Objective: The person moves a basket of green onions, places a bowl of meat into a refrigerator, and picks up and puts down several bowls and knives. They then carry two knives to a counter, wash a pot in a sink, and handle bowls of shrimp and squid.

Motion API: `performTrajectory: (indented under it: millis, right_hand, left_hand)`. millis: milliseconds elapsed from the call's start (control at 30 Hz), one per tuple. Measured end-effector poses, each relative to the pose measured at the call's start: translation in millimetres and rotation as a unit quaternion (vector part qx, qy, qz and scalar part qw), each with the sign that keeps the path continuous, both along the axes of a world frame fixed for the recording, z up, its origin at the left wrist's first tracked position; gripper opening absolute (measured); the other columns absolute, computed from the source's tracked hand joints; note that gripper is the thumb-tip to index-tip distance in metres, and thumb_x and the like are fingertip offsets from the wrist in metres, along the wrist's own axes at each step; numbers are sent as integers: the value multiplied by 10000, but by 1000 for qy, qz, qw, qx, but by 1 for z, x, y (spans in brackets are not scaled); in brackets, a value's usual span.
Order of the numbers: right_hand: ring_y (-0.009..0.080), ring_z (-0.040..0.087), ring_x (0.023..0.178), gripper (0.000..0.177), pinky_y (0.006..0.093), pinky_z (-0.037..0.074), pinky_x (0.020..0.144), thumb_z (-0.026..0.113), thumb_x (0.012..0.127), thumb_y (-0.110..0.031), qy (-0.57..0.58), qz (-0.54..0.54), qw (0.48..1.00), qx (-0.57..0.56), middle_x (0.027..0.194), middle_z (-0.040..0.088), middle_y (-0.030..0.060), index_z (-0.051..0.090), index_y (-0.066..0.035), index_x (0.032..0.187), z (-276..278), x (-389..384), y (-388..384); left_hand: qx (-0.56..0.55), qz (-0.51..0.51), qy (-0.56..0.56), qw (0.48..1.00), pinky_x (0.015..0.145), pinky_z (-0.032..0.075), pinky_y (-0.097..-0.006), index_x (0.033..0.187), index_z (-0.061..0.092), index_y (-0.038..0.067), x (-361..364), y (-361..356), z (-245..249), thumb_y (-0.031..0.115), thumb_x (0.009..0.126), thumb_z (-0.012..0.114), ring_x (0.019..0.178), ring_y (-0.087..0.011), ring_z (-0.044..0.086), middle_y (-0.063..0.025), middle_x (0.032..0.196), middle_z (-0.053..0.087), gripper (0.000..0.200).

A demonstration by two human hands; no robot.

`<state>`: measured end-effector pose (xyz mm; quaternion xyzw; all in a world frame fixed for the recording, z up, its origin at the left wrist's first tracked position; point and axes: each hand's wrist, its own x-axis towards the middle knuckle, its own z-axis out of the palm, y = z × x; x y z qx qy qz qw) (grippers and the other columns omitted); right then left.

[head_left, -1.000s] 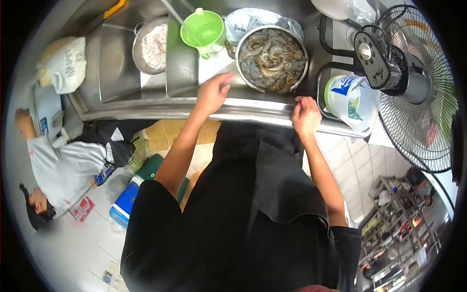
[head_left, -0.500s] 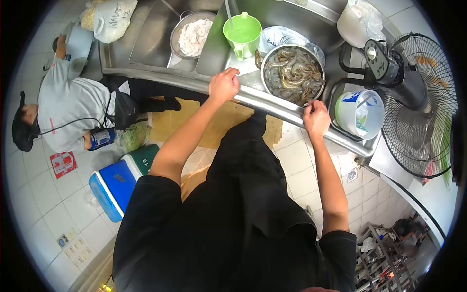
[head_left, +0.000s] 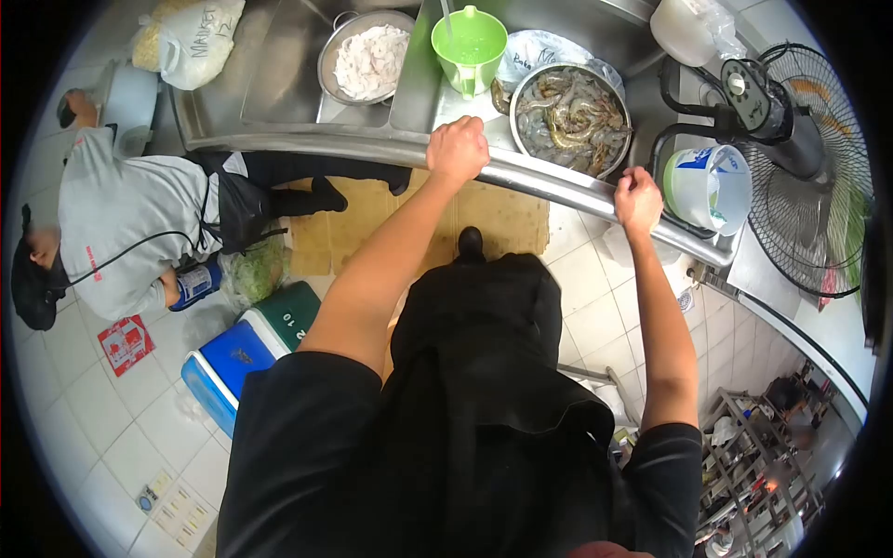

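My left hand point(head_left: 458, 149) is closed over the front rim of the steel sink point(head_left: 344, 139), just below a green pitcher point(head_left: 470, 56) that stands in the basin with water running into it. Further along the same rim, my right hand point(head_left: 638, 200) has its fingers curled on the edge. Between and beyond my hands sits a round metal bowl of raw shrimp point(head_left: 569, 121), whole and unpeeled. A labelled plastic bag point(head_left: 535, 51) lies behind the bowl. To the left, a metal colander point(head_left: 367, 56) holds pale peeled shrimp.
A black fan point(head_left: 791, 139) stands at the right, beside a white bucket point(head_left: 712, 186). On the left a co-worker in a grey shirt point(head_left: 139, 205) bends near a blue cooler point(head_left: 237, 358). Cardboard point(head_left: 372, 223) covers the floor below the sink. A white bag point(head_left: 200, 42) rests at the upper left.
Both hands have shifted to the right in view, still on the rim. My body has moved back from the sink, showing more cardboard and a shoe. The bowl and pitcher keep their places.
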<state>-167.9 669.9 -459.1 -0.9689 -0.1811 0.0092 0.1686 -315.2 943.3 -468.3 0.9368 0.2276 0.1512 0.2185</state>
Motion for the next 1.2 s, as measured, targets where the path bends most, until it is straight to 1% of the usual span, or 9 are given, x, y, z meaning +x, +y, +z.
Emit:
performTrajectory:
  millis: [167, 233, 500, 567, 800, 867, 1000, 1067, 1200]
  right_hand:
    - [358, 607, 786, 132, 451, 472, 687, 560, 772, -213, -6, -29, 999, -29, 837, 638, 144, 619, -132, 857, -3, -3, 2]
    - [362, 607, 793, 144, 453, 473, 699, 552, 783, -231, 10, -43, 998, -38, 838, 640, 148, 616, -140, 873, -6, -1, 3]
    - [375, 598, 816, 166, 457, 464, 723, 518, 793, -239, 27, -38, 998, -42, 828, 637, 165, 606, -137, 891, -7, 4, 2]
    - [375, 600, 810, 156, 459, 466, 717, 517, 789, -230, 12, -27, 999, -37, 827, 639, 161, 610, -134, 870, -2, 3, 3]
    - [373, 603, 799, 154, 464, 468, 699, 521, 791, -227, 20, -38, 998, -48, 852, 640, 157, 613, -134, 871, -4, 2, 2]
    - [372, 603, 799, 152, 465, 469, 700, 524, 790, -223, 16, -41, 998, -49, 852, 640, 156, 613, -134, 874, -6, 4, 3]
    - [372, 603, 800, 150, 464, 469, 700, 527, 788, -223, 24, -35, 998, -48, 846, 640, 156, 613, -134, 872, -4, 4, 4]
    - [371, 604, 801, 149, 462, 470, 701, 528, 786, -223, 26, -41, 998, -43, 841, 640, 158, 613, -134, 869, -2, 1, 5]
    - [369, 604, 799, 145, 460, 471, 698, 528, 786, -221, 16, -37, 998, -46, 831, 639, 160, 612, -131, 863, -6, 3, 2]
  left_hand:
    - [7, -5, -20, 1000, 619, 465, -449, 710, 530, 58, -5, -1, 2, 104, 731, 522, 669, -350, 575, -106, 772, 600, 51]
    - [11, -5, -5, 1000, 670, 467, -412, 713, 557, 49, -2, 0, 4, 114, 704, 543, 692, -309, 594, -116, 761, 599, 67]
    - [16, -2, -17, 1000, 661, 465, -420, 697, 545, 57, -1, 0, 4, 111, 705, 542, 682, -313, 587, -115, 727, 582, 54]
    - [11, -1, -58, 998, 614, 462, -451, 675, 516, 49, 0, 1, 5, 99, 734, 516, 657, -358, 575, -137, 722, 584, 77]
    - [-3, -15, -42, 999, 635, 462, -451, 683, 517, 49, 2, 1, 1, 99, 732, 516, 661, -355, 573, -127, 726, 584, 70]
    - [6, -4, -5, 1000, 687, 463, -412, 710, 547, 51, 2, 1, 3, 111, 711, 544, 714, -299, 593, -108, 732, 582, 60]
    - [6, 2, 5, 1000, 691, 459, -409, 718, 549, 51, 2, 1, 4, 116, 716, 541, 726, -292, 594, -107, 739, 584, 65]
    - [6, -4, -51, 999, 623, 461, -452, 693, 512, 50, 0, 2, 3, 93, 722, 517, 663, -351, 570, -121, 727, 579, 53]
    - [4, -7, -54, 998, 623, 461, -449, 688, 513, 49, -1, 2, 4, 88, 719, 519, 662, -350, 570, -119, 727, 580, 51]
